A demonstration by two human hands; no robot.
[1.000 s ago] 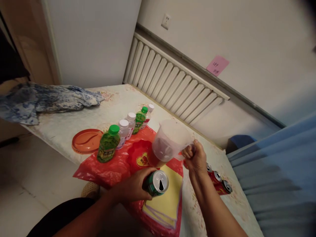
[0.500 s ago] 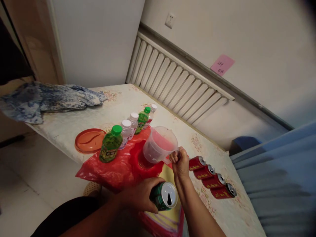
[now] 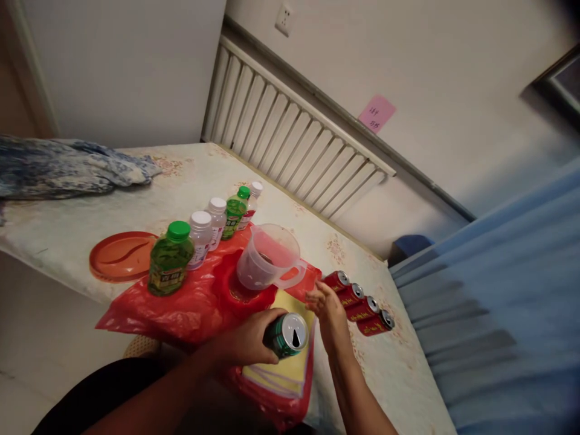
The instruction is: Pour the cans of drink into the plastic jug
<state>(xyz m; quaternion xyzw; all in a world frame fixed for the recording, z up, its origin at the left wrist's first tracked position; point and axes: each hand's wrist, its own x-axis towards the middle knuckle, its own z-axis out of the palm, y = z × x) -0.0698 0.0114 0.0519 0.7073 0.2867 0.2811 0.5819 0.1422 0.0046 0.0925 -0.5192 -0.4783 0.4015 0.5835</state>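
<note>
My left hand is wrapped round a green can with its tab hole open, held over a yellow cloth. Free of any hold, my right hand has its fingers apart, just right of the handle of a clear plastic measuring jug. The jug rests on a red scalloped container that is partly hidden beneath it. Beside my right hand stand several opened red cans in a row.
Two green-capped bottles and several white-capped bottles line up on a red plastic bag. Left of them lies an orange lid. A blue patterned cloth covers the table's far left corner. A radiator runs along the wall.
My right hand has let go of the jug's handle and opened, moving off to its right. The green can stays in my left hand. The view has swung to the right.
</note>
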